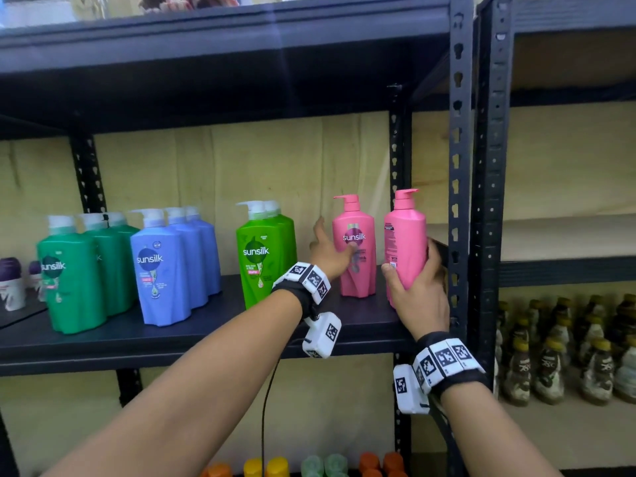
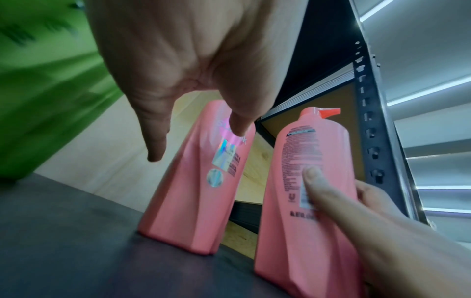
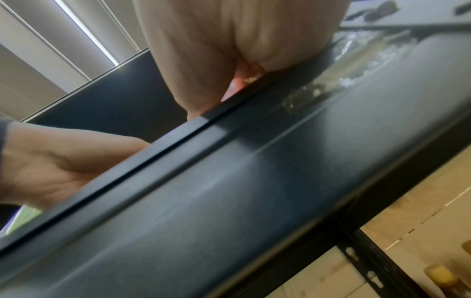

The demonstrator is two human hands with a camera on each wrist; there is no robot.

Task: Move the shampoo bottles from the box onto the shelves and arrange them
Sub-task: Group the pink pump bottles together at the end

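Two pink shampoo bottles stand at the right end of the dark shelf. My left hand reaches to the left pink bottle, which shows its front label. The fingers are extended and the thumb touches the label. In the left wrist view that hand hangs over the same bottle with a fingertip on it. My right hand grips the right pink bottle low down, thumb on its back label, fingers round the far side. The right wrist view shows mostly the shelf's front edge.
Left of the pink pair stand bright green bottles, blue bottles and dark green bottles in rows. The black upright post is right beside my right hand. Small brown bottles fill the neighbouring rack. Coloured caps show on the shelf below.
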